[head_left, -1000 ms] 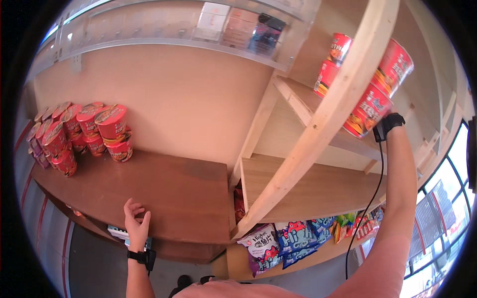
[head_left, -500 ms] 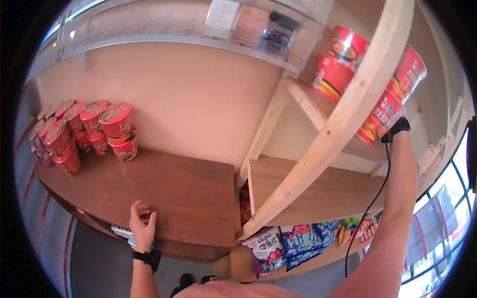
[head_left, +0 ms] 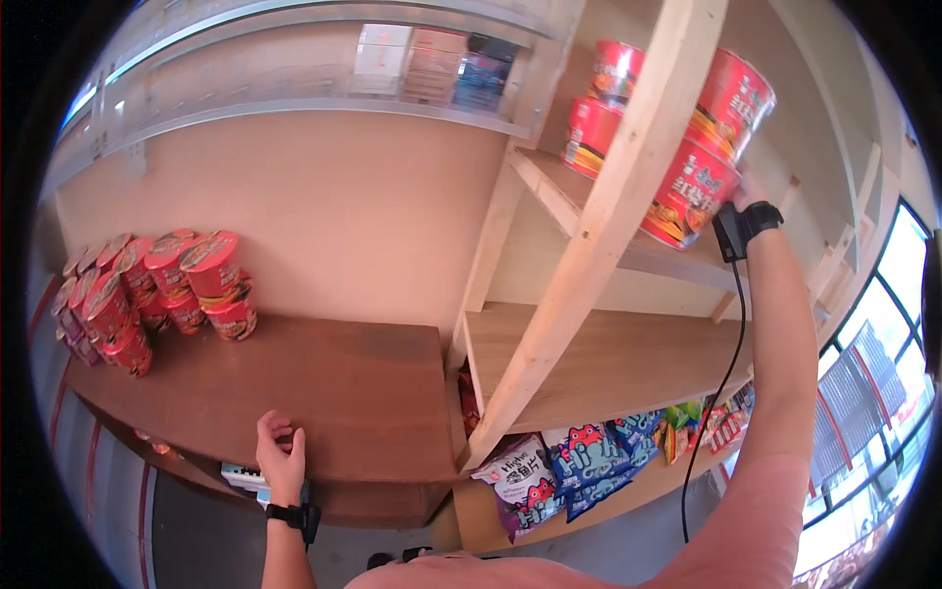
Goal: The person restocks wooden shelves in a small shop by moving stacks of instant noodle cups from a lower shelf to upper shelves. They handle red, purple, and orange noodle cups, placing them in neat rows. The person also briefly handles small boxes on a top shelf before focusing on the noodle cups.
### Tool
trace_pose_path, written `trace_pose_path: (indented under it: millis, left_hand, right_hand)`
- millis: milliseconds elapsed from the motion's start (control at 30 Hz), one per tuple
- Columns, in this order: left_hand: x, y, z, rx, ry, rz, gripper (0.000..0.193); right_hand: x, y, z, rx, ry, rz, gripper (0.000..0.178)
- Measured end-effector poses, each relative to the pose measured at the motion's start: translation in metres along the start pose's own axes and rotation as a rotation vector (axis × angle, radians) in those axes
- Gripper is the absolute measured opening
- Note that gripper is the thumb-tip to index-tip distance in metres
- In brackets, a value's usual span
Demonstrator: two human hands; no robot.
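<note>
Work looks partway: red cups [head_left: 728, 103] stand two-high on upper shelf [head_left: 687, 267], larger cup cluster [head_left: 211, 270] on bench [head_left: 334, 378]; what is left, unclear. Right hand [head_left: 751, 194] at right side of lower front cup [head_left: 690, 191], by shelf edge; fingers hidden, cannot tell if grip grasps. Left hand [head_left: 283, 459] empty, grip released, fingers curled near bench edge. Wooden post [head_left: 586, 236] partly hides shelf cups.

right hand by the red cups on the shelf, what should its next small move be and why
Probably steady the lower red cup with the right hand before anything else: the hand is right beside it, and the upper red cup is stacked on top, so a bump could topple both. Whether the hand already grips is hidden.
</note>
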State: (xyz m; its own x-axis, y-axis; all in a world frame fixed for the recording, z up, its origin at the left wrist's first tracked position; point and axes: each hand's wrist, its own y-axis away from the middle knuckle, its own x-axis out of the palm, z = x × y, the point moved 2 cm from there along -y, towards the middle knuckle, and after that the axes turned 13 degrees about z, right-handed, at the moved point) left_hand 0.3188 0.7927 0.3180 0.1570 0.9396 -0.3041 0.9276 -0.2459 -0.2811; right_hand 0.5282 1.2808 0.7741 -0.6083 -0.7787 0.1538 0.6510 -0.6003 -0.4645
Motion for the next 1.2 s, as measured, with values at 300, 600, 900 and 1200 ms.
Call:
trace_pose_path:
  millis: [300,600,900,1200]
  left_hand:
    - [-0.002,0.004,-0.003,0.035,-0.037,0.003,0.046]
    - [-0.001,0.005,-0.005,0.025,-0.114,-0.026,0.045]
    - [0.004,0.008,-0.007,0.086,-0.219,-0.045,0.048]
    - [-0.001,0.008,-0.006,0.111,-0.141,0.022,0.051]
  right_hand:
    - [-0.023,-0.014,-0.017,0.07,0.007,0.063,0.06]
    - [-0.022,-0.011,-0.01,0.076,-0.007,0.067,0.067]
    - [-0.026,-0.014,-0.014,0.122,-0.018,0.13,0.074]
    - [-0.023,0.01,-0.01,0.186,-0.116,0.308,0.081]
